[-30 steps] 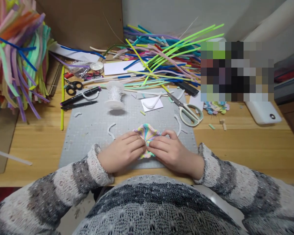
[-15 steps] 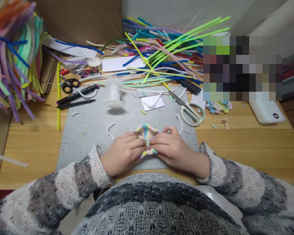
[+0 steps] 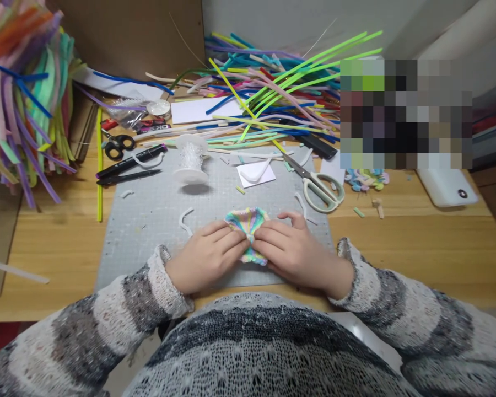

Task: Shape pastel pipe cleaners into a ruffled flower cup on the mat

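A pastel, multicoloured fuzzy piece (image 3: 248, 219) with pleated stripes and a rippled edge is at the near middle of the grey cutting mat (image 3: 140, 231). My left hand (image 3: 209, 253) grips its left side, fingers pressed together. From the right, my right hand (image 3: 293, 248) pinches it, with the index finger bent up and away. The fingertips of both hands nearly meet at its middle and hide part of it. White curved fuzzy offcuts (image 3: 186, 220) lie just beyond each hand.
Behind the mat's middle stand a clear thread spool (image 3: 190, 162), pale-handled scissors (image 3: 323, 192) and a white card (image 3: 256, 174). Pens (image 3: 128, 175) and black scissors (image 3: 119, 146) lie left. Pipe cleaners (image 3: 273, 94) pile up behind; a white device (image 3: 448, 187) is right.
The pastel piece has changed shape between my hands: its far edge is wider and flatter, and its near edge looks broader. Both hands keep their grip with small finger shifts.
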The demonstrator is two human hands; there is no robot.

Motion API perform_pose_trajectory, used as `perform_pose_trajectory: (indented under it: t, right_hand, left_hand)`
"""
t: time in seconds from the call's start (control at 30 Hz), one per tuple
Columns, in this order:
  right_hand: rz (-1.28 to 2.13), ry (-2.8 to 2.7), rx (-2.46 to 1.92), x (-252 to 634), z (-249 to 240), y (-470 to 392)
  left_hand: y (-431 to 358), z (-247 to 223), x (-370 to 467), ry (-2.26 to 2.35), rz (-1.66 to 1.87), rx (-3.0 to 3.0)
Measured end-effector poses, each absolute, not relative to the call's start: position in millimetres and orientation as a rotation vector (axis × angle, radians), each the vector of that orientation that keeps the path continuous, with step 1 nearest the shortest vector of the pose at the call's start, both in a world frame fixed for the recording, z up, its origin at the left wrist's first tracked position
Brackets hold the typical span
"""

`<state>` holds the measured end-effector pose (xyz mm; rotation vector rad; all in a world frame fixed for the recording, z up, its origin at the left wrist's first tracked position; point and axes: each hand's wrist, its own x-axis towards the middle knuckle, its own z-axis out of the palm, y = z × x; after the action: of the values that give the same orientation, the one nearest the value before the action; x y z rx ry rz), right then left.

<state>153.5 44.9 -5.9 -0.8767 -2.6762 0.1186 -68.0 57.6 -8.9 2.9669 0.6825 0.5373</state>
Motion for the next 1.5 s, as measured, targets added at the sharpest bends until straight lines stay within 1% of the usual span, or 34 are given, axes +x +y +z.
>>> perform_pose_trajectory:
  t: [0.17, 0.4, 0.5, 0.6, 0.7, 0.77, 0.9, 1.1, 1.5]
  right_hand:
    - [0.062, -2.619, -0.898, 152, -11, 38]
    - [0.205, -2.567, -0.942, 149, -15, 40]
    - [0.193, -2.587, -0.934, 149, -13, 43]
    - [0.19, -2.634, -0.841, 156, -11, 53]
    - [0.3, -2.653, -0.711, 166, -10, 66]
    - [0.344, -2.667, -0.719, 170, -9, 70]
    - [0.246, -2.7, -0.794, 166, -8, 66]
    - [0.089, -2.64, -0.794, 157, -12, 53]
    - [0.157, -2.602, -0.877, 150, -14, 49]
  left_hand:
    - [55, -9, -62, 0.698, 0.553, 3.017]
    - [62, -7, -53, 0.654, 0.39, 2.954]
    - [62, -6, -52, 0.682, 0.375, 2.919]
    - [63, -5, -56, 0.694, 0.412, 2.889]
    - [66, -4, -63, 0.647, 0.394, 2.855]
    - [69, -4, -66, 0.612, 0.399, 2.883]
    - [70, -6, -66, 0.577, 0.483, 3.005]
    - [59, -8, -61, 0.703, 0.505, 3.037]
    - [60, -10, -53, 0.742, 0.501, 3.025]
